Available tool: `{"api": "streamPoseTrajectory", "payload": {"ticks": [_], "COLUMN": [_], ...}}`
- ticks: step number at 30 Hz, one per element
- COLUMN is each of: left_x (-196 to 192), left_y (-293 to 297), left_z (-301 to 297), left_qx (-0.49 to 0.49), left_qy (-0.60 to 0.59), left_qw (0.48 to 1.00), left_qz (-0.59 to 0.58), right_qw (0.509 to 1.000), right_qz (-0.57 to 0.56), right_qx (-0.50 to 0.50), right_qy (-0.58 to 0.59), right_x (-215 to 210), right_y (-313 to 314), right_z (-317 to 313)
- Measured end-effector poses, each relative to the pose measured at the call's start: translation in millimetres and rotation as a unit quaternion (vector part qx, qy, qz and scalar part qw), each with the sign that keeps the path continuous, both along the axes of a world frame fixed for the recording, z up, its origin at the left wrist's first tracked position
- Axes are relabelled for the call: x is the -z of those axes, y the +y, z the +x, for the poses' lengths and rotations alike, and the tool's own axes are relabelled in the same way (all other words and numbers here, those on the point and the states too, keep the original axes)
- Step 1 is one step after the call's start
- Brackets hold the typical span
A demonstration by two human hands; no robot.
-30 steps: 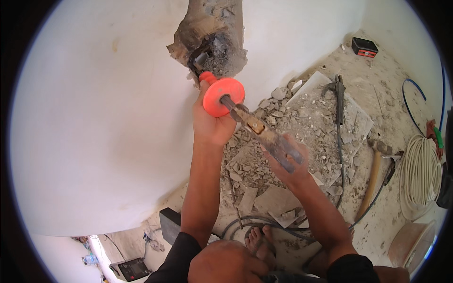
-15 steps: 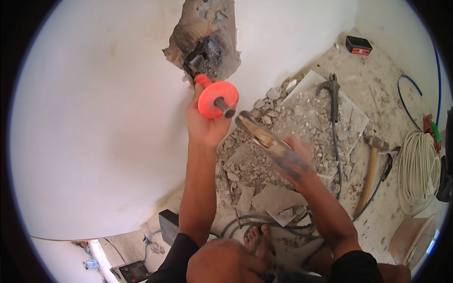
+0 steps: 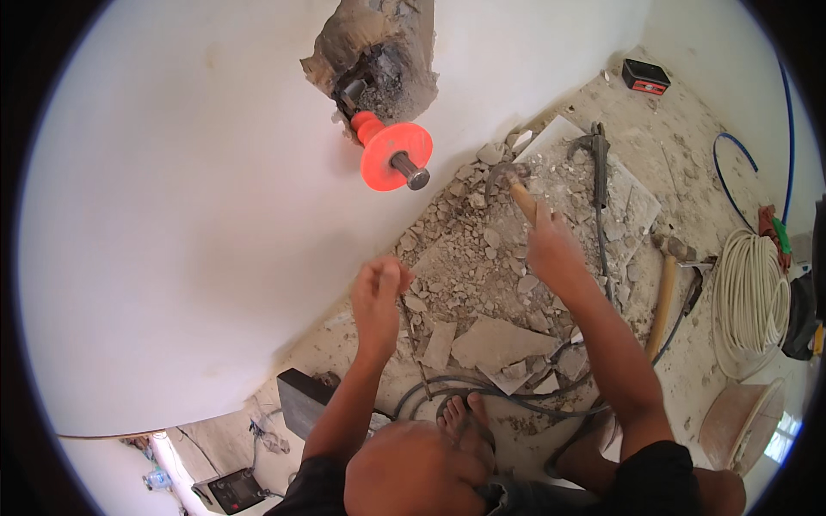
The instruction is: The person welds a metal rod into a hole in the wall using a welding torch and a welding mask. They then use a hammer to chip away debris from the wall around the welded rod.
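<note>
Head view, looking down along a white wall (image 3: 172,215) toward a rubble-strewn floor (image 3: 688,189). High on the wall is a rough broken hole (image 3: 379,52) showing grey masonry. A chisel (image 3: 387,150) with a round orange hand guard sticks out of the hole's lower edge, lodged there with no hand on it, its steel striking end pointing outward. The person's left hand (image 3: 379,297) hangs below the chisel, well apart from it, fingers loosely curled and holding nothing. The right hand (image 3: 551,249) is closed around the wooden handle of a hammer (image 3: 512,185), whose metal head sits to the right of the chisel's end, near but not touching. Broken plaster chunks (image 3: 482,258) lie heaped on the floor against the foot of the wall. A second hammer (image 3: 667,284) with a wooden handle lies on the floor to the right, beside a coil of white cable (image 3: 757,301). The person's bare foot (image 3: 465,421) stands among dark cables near the lower edge.
</note>
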State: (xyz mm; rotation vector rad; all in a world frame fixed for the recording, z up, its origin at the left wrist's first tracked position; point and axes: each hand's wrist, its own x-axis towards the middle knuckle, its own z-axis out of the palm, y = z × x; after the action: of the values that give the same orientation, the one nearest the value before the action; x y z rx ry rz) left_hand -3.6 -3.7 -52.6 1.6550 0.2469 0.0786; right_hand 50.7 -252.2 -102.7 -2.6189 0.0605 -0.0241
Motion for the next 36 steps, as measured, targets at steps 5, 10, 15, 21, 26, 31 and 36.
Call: {"api": "streamPoseTrajectory", "payload": {"ticks": [5,10,15,21,26,31,36], "left_x": [29.5,48.0,50.4,52.4,59.4,49.2,38.9], "left_y": [18.9,42.0,17.6,-12.0,-37.5,-60.9,-50.7], "left_z": [-65.2,-104.3,-103.4,-112.7,-110.7,-92.7,-84.4], "left_qx": [0.026,0.117,0.073,0.199,0.203,0.225,0.195], "left_qy": [0.037,0.062,0.04,-0.019,-0.121,-0.129,-0.108], "left_qw": [0.993,0.922,0.931,0.893,0.868,0.868,0.891], "left_qz": [0.109,0.365,0.356,0.403,0.437,0.424,0.396], "right_qw": [0.975,0.926,0.896,0.967,0.998,0.988,0.991], "right_qz": [-0.133,-0.16,-0.176,0.068,-0.004,-0.073,0.019], "right_qx": [-0.149,-0.261,-0.172,0.072,0.023,-0.07,-0.043], "right_qy": [0.097,0.221,0.37,0.236,0.066,0.115,0.123], "right_x": [6.5,-101.1,-120.1,-28.7,20.6,14.9,18.2], "right_y": [-49.7,-118.8,-179.1,-194.9,-125.6,-73.4,-71.1], "right_z": [2.2,-18.3,-87.2,-81.3,-56.5,-43.2,-33.3]}}
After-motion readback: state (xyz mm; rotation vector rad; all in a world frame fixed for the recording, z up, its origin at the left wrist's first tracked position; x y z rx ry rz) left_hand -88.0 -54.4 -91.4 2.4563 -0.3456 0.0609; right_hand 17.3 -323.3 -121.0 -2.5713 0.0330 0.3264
